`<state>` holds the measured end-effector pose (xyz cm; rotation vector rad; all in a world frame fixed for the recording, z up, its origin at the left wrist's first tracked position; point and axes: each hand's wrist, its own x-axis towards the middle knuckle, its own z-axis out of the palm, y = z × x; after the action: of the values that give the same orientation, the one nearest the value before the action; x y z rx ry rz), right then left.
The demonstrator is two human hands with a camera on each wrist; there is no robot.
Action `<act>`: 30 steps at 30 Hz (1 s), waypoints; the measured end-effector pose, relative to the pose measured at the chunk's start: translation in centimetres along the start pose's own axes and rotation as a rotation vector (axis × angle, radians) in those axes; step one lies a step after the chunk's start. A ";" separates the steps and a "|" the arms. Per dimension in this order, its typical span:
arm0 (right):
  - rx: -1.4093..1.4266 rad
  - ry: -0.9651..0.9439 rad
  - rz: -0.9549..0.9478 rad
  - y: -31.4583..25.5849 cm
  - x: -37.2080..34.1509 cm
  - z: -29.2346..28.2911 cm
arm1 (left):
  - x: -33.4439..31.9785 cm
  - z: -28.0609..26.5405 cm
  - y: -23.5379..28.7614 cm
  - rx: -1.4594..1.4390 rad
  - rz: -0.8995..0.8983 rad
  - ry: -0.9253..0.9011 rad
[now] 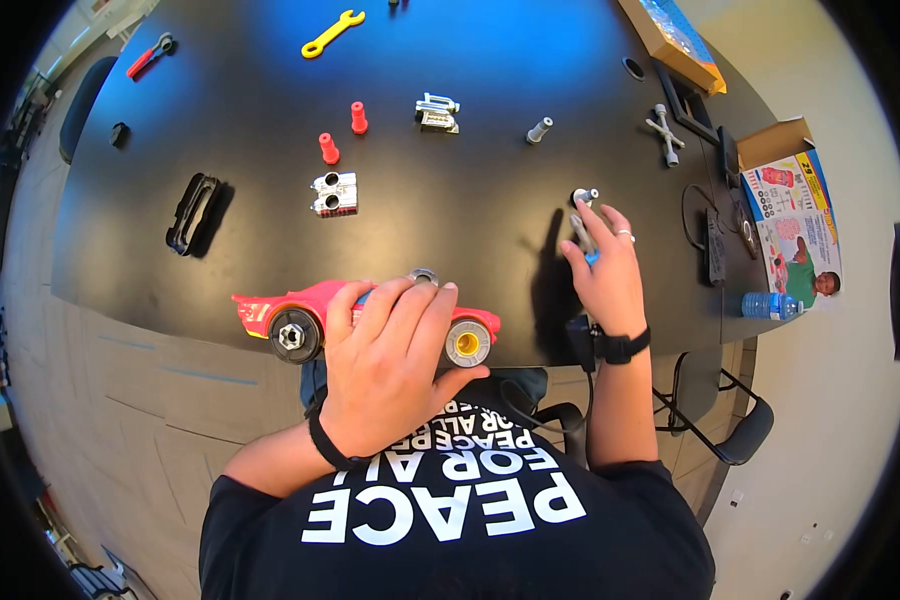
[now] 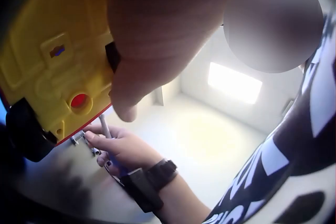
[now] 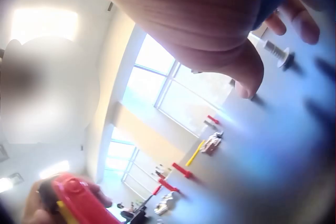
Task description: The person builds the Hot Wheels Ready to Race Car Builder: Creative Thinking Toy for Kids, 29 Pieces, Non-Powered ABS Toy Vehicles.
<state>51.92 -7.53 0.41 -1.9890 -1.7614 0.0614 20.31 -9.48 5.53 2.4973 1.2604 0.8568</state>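
My left hand [image 1: 385, 335] grips a red toy car [image 1: 285, 305] from above at the table's near edge. One wheel [image 1: 295, 336] is black with a silver hub; the other [image 1: 468, 344] is grey with a yellow centre. In the left wrist view the car's yellow underside [image 2: 39, 71] shows a round hole. My right hand [image 1: 610, 285] holds a toy screwdriver [image 1: 581, 232] with a grey shaft and blue handle, partly hidden by the palm. Its fingertips are right at a grey bolt-like piece [image 1: 587, 195] standing on the table.
Another grey piece [image 1: 539, 130], two red pegs [image 1: 359, 118], silver engine-like parts [image 1: 335, 194] and a black frame [image 1: 192, 214] lie across the table. Farther off are a yellow wrench [image 1: 332, 34], red ratchet [image 1: 151, 56] and grey cross wrench [image 1: 664, 135]. A printed box [image 1: 795, 195] and water bottle [image 1: 770, 306] stand right.
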 end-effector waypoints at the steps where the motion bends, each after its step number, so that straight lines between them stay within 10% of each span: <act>1: -0.036 -0.047 0.026 0.4 0.4 0.3 | 0.0 0.0 0.0 0.033 0.006 -0.005; 6: -0.014 -0.253 0.101 -3.4 2.3 -1.9 | -1.0 1.5 -0.7 0.183 0.056 0.083; 10: 0.034 -0.079 -0.199 -4.7 4.7 1.9 | -0.9 1.2 -0.8 0.165 0.054 0.097; 20: -0.059 -0.088 -0.116 -3.9 13.0 6.1 | 2.1 1.5 -2.9 0.143 0.070 0.125; 24: 0.489 -0.144 -0.196 -6.4 8.9 1.5 | 0.5 1.2 -2.4 0.184 0.034 0.120; 26: 0.899 -0.460 0.252 -9.8 5.4 -3.6 | -0.5 1.2 -1.8 0.182 0.028 0.123; 30: 1.022 -0.644 -0.283 -11.3 0.9 -6.3 | -1.2 1.0 -1.2 0.229 -0.003 0.144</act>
<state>43.84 -8.11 10.50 -0.9941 -1.7641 1.3302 19.59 -9.61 3.70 2.6471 1.4856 0.9554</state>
